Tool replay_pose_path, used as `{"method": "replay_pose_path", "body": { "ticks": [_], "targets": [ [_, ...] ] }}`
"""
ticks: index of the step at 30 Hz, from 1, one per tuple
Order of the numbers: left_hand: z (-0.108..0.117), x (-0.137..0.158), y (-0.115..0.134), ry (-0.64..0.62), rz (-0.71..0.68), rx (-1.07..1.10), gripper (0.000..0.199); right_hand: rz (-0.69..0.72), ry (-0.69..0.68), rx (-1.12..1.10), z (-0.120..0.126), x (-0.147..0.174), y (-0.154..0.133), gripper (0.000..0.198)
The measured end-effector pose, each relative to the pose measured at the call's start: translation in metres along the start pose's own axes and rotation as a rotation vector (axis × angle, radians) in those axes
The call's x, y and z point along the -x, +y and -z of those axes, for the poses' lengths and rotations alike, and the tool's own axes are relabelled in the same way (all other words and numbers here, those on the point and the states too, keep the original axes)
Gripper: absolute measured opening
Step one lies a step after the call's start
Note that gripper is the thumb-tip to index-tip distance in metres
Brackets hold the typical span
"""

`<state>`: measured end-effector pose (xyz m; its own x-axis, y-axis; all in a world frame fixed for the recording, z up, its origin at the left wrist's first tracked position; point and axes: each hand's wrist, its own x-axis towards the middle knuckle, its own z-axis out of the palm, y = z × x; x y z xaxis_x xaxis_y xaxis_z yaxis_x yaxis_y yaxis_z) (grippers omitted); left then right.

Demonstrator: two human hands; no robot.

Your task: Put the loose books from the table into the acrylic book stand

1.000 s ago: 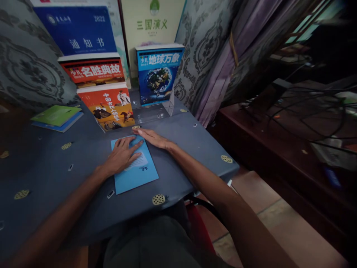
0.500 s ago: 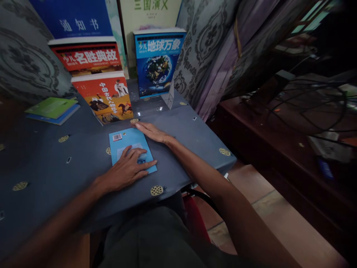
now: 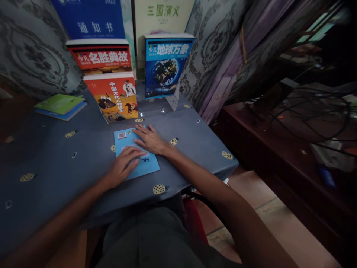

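Note:
A thin light-blue book (image 3: 147, 169) lies flat on the table near its front edge, barcode side up. My left hand (image 3: 124, 163) rests over its lower left part, fingers stretched toward the middle of the cover. Lying on the upper right part of the same book is my right hand (image 3: 152, 139), palm down with its fingers spread. Neither hand grips anything. Parts of the cover are hidden under both hands.
Behind the book stand an orange book (image 3: 111, 100), a red book (image 3: 97, 59), a dark-blue one (image 3: 92, 16) and a globe-covered blue book (image 3: 166, 69) on a clear stand (image 3: 173, 101). Green and blue booklets (image 3: 60, 104) lie left. Cables (image 3: 312, 108) tangle on the right.
My right hand has moved from the book's top right edge onto its cover, fingers now spread. My left hand has shifted slightly and its fingers are closer together. The view has moved a little.

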<state>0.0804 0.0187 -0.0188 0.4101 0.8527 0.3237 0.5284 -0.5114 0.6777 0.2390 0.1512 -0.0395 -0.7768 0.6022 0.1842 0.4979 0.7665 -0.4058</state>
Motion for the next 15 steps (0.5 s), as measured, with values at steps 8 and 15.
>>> {"method": "replay_pose_path", "body": {
  "ticks": [8,15],
  "targets": [
    [-0.001,-0.001,-0.001,0.349,0.231,0.341,0.051,-0.102,0.026,0.262,-0.006,0.023,-0.045,0.051],
    [0.007,-0.001,-0.003,0.511,0.271,0.209,0.046,0.050,-0.003,0.237,-0.034,0.047,-0.106,0.063]
  ]
}}
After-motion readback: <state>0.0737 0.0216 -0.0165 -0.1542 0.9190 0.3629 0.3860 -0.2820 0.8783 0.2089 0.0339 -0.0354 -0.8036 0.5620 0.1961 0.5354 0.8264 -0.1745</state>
